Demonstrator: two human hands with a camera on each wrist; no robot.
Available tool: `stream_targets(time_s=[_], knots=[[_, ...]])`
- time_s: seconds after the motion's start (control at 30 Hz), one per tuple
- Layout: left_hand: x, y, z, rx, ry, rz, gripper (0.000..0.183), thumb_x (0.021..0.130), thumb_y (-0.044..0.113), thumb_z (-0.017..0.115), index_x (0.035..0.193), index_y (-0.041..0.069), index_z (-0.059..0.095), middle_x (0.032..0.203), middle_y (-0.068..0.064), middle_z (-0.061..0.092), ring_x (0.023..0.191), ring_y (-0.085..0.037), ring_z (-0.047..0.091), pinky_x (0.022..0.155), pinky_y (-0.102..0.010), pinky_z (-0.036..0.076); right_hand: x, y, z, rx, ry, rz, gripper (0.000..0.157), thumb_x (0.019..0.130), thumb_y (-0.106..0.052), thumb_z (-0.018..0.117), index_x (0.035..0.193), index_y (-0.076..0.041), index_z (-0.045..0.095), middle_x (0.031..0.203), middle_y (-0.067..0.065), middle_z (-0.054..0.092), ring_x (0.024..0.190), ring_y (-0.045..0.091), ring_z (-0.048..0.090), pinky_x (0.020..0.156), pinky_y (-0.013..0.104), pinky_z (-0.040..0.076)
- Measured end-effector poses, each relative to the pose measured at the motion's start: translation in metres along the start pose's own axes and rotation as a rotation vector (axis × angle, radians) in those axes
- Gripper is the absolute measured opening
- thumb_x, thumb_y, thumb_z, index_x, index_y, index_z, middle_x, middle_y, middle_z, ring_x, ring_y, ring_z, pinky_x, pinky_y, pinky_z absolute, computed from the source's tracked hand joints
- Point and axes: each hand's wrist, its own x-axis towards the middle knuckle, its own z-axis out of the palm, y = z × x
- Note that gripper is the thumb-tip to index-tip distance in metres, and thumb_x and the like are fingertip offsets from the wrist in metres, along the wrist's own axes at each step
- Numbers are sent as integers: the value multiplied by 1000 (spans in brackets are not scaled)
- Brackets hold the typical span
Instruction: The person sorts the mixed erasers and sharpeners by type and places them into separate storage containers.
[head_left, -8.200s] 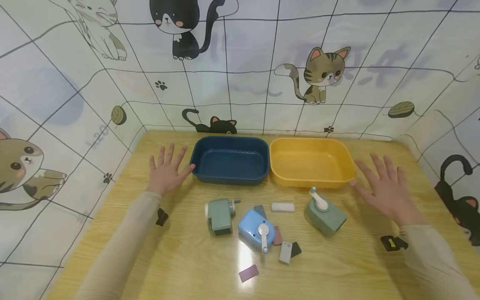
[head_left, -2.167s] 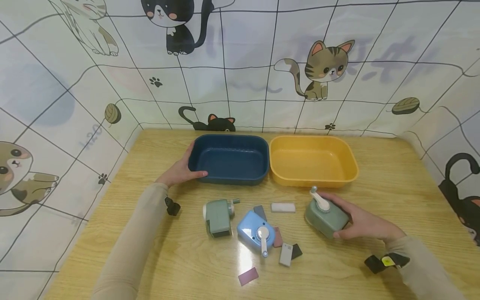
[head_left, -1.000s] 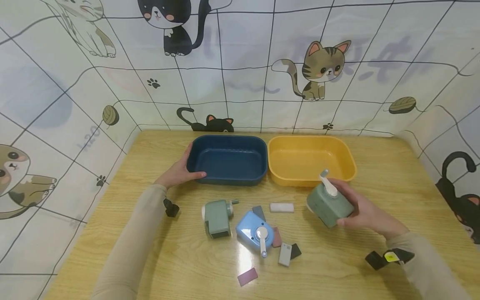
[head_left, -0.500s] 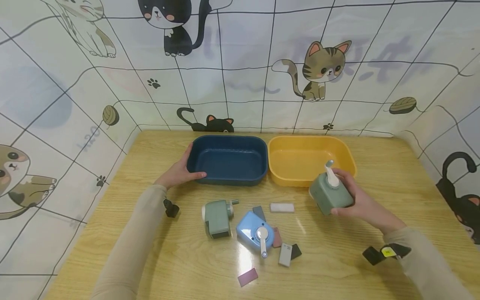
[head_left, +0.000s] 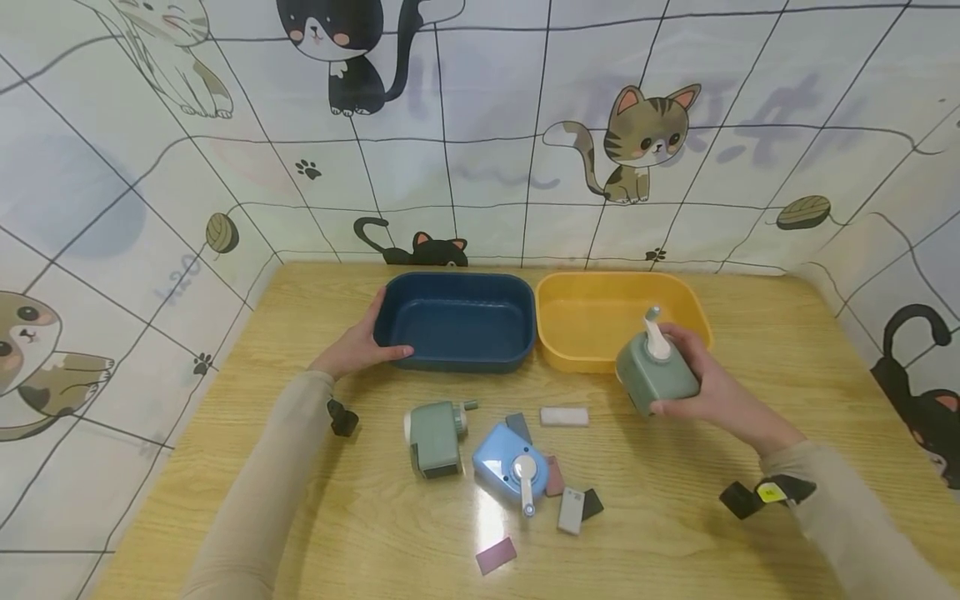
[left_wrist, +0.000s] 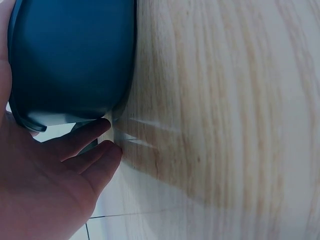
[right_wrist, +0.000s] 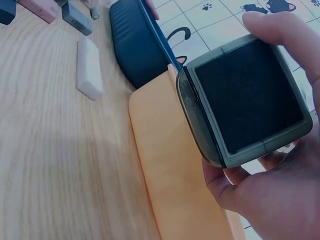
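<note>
The right hand (head_left: 705, 383) reaches in from the near right, its thumb on the near side and its fingers on the far side, clamped on a green crank device (head_left: 654, 379) raised above the table at the near right edge of the yellow tray (head_left: 585, 321). The left hand (head_left: 358, 346) lies against the left end of the navy tray (head_left: 465, 325), thumb and fingers spread apart.

The table (head_left: 360, 517) has pale wood grain; a cat-printed, grid-lined covering (head_left: 495, 100) rises behind it. Nearer lie a second green crank device (head_left: 437, 437), a blue one (head_left: 504, 458) and a white block (head_left: 564, 416).

The held device is a muted green box, with a white crank arm tipped in green; the right wrist view shows a dark rectangular panel (right_wrist: 250, 95) on it.
</note>
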Motion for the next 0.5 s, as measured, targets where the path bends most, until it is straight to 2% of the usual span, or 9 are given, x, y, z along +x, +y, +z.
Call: stream_targets(time_s=[0.2,0.3,0.4,0.5], knots=[[0,-2,1,-10,3,-1,119,80,44,77,154,26,-14,161,-9,-4,143,-39,13,111,-55,18,6,-5,-2,-33,20,-14,99,74,2,79,150,-19,19,142,15,30,113,24,38,82,47,40],[0,-2,1,-11,4,5,119,80,45,77,154,26,-14,160,-11,-3,142,-40,13,111,-56,18,9,-9,-3,-44,27,6,99,75,0,80,150,-20,18,143,16,29,114,28,37,82,47,40],[0,-2,1,-8,4,7,119,80,45,77,154,26,-14,160,-12,-3,142,-41,14,110,-57,19,13,-14,-4,-35,41,35,98,77,-2,79,150,-18,17,145,17,28,116,29,36,85,46,38],[-1,-1,0,0,2,6,119,80,46,77,154,26,-14,160,-14,-2,141,-42,15,110,-57,19,17,-17,-5,-28,70,42,97,78,-3,78,150,-17,15,145,17,29,115,26,37,87,39,38]])
